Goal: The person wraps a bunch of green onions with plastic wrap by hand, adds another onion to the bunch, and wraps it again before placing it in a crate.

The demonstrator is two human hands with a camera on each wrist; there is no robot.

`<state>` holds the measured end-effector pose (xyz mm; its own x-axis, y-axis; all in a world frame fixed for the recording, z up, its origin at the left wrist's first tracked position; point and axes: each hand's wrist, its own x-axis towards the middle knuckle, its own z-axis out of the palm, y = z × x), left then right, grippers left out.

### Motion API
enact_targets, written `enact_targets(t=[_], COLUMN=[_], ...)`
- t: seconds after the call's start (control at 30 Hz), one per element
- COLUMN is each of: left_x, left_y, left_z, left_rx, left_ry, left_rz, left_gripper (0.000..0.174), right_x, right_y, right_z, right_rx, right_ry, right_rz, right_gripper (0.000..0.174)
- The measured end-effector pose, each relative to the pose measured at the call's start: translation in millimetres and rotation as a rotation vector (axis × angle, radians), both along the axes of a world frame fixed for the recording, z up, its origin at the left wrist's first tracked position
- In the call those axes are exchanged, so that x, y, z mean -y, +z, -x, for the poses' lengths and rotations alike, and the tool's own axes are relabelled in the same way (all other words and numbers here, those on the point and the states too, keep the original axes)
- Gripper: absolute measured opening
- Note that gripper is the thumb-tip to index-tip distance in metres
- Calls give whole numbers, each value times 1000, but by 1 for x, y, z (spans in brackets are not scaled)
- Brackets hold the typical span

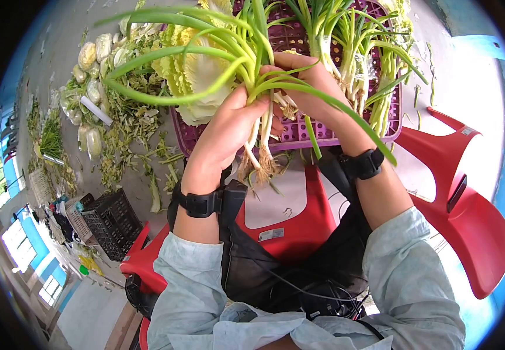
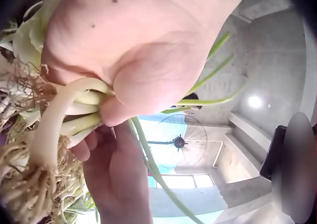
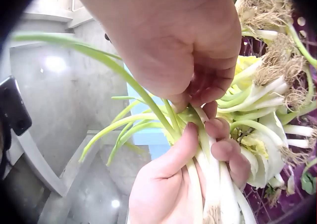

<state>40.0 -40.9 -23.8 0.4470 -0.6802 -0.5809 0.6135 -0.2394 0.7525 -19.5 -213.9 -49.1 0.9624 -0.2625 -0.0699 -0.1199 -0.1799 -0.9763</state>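
Note:
My left hand (image 1: 220, 128) grips a bunch of green onions (image 1: 244, 61) around the stalks, the long green leaves fanning up and left. White stems and stringy roots (image 1: 264, 166) hang below its fingers. In the right wrist view, my left thumb and fingers (image 3: 225, 149) wrap the white stems. My right hand (image 1: 311, 87) meets the bunch from the other side. In the right wrist view, the right hand (image 3: 173, 50) has curled fingers and its thumb pinching the stalks just above the left thumb. The fingertips are partly hidden behind the hand.
Below the hands is a purple crate (image 1: 346, 140) holding napa cabbage (image 1: 197, 76) and more green onions (image 1: 354, 76). Cabbages (image 1: 89, 55) and leaf scraps (image 1: 133, 128) lie on the floor at left. Red chairs (image 1: 474, 227) and a black crate (image 1: 112, 224) stand nearby.

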Motion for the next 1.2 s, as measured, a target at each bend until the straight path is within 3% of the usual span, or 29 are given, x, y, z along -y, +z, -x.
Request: enact_targets(t=[0.13,0.53,0.63,0.73,0.83,0.93,1.2], left_x=[0,2,2,-2,-5,-5,2], left_y=[-3,-3,7,-5,-17,-9,-2], left_z=[-1,0,1,1,2,2,4], left_rx=[-39,143,69,22,56,-28,148], left_ry=[67,-72,-78,-26,41,21,-28], left_rz=[3,-33,-61,-8,93,80,-8], left_gripper=[32,34,33,32,33,34,32], right_x=[1,1,2,0,3,4,-2], right_y=[0,21,16,15,24,25,12], right_z=[-2,3,3,4,3,3,8], right_rx=[-61,-174,-247,-117,-234,-213,-42], right_ry=[-20,35,73,82,132,151,121], right_rz=[-10,-103,-110,82,-69,-20,-28], right_gripper=[24,23,23,24,28,29,32])
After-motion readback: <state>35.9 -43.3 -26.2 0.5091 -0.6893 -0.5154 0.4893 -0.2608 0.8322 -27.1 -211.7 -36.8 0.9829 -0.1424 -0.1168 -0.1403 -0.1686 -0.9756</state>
